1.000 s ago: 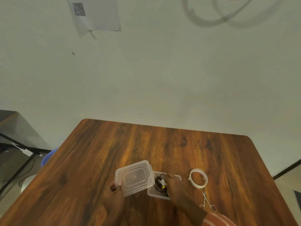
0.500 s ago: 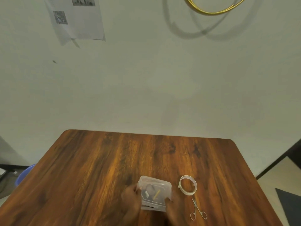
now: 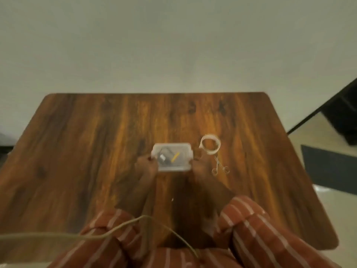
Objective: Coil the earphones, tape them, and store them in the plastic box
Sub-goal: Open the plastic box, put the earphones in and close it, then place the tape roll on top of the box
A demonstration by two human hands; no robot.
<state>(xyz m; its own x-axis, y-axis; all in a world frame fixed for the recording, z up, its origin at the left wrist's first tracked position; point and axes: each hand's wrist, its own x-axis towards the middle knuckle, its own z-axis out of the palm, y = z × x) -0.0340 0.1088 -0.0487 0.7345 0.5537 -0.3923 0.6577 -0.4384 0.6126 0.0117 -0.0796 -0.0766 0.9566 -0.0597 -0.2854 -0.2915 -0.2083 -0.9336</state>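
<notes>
A small clear plastic box [image 3: 172,157] with its lid on rests at the middle of the wooden table [image 3: 96,151]. Through the lid I see the dark coiled earphones [image 3: 165,158] with a white tag and a yellow piece beside them. My left hand [image 3: 146,166] grips the box's left end. On the box's right end sits my right hand [image 3: 200,167]. Both forearms stretch forward from striped sleeves.
A roll of white tape [image 3: 210,145] lies just right of the box, and small scissors [image 3: 219,165] lie below the roll. A thin pale cable [image 3: 123,227] crosses my lap at the bottom. The floor and a dark mat [image 3: 328,169] show at the right.
The lid, held off to the left a second ago, now sits on the box. My right hand left the inside of the box; both hands now hold its ends. The camera tilted down.
</notes>
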